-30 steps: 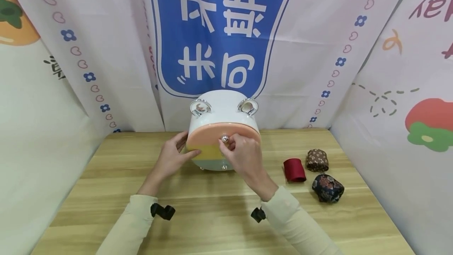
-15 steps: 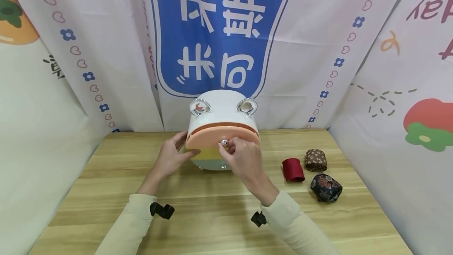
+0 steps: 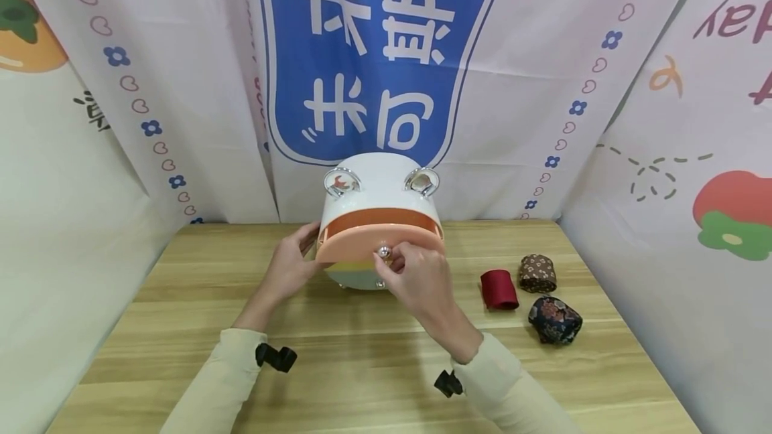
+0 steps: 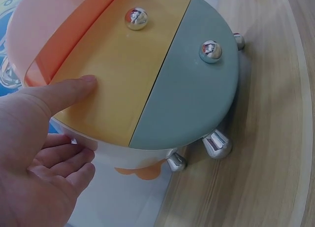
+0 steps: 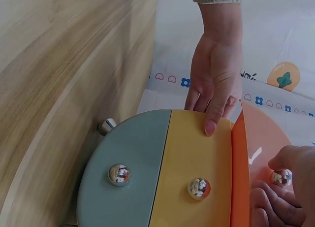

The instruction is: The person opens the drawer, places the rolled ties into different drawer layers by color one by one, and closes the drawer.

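Observation:
A small white drawer cabinet with rounded sides and two silver rings on top stands towards the back of the table. Its pink-orange top drawer is part way out, baring the orange inside. With thumb and fingers, my right hand pinches this drawer's silver knob. My left hand rests at the cabinet's left side, its straight thumb on the yellow drawer front and its other fingers along the side wall. The grey-green bottom drawer is closed, as is the yellow one.
On the right of the wooden table lie a red fabric roll, a brown patterned roll and a dark floral fabric bundle. Printed cloth hangs right behind the cabinet. Short silver feet lift the cabinet.
The top drawer has come out towards me from closed, with my right hand holding its knob throughout. My left hand stays at the cabinet's left side.

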Motion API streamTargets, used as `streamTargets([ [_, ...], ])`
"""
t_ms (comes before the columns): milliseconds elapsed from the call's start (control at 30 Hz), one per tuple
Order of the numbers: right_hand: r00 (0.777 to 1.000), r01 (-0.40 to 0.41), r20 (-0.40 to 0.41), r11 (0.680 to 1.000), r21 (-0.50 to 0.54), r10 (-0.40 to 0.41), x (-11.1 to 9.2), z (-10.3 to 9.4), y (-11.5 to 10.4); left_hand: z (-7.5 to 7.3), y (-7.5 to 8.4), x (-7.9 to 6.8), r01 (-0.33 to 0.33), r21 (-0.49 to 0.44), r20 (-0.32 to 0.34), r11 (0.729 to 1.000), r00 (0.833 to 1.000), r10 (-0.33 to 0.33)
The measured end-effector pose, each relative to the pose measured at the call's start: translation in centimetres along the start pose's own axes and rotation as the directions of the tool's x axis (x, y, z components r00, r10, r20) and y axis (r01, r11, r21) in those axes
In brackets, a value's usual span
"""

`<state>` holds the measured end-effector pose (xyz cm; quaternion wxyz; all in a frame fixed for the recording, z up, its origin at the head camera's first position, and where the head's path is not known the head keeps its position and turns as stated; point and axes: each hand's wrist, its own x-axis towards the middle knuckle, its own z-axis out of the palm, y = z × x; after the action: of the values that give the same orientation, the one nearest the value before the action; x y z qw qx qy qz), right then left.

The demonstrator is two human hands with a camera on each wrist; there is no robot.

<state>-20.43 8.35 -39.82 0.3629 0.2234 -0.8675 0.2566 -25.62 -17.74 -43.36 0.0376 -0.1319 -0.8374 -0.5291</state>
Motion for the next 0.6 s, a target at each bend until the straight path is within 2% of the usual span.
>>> streamTargets([
  [600, 0.999, 0.03, -0.019, 0.999, 0.044, -0.029, -1.1, -1.0, -0.4, 0.0, 0.0, 0.0, 0.023, 0.0, 0.005, 1.0, 1.0, -0.023],
])
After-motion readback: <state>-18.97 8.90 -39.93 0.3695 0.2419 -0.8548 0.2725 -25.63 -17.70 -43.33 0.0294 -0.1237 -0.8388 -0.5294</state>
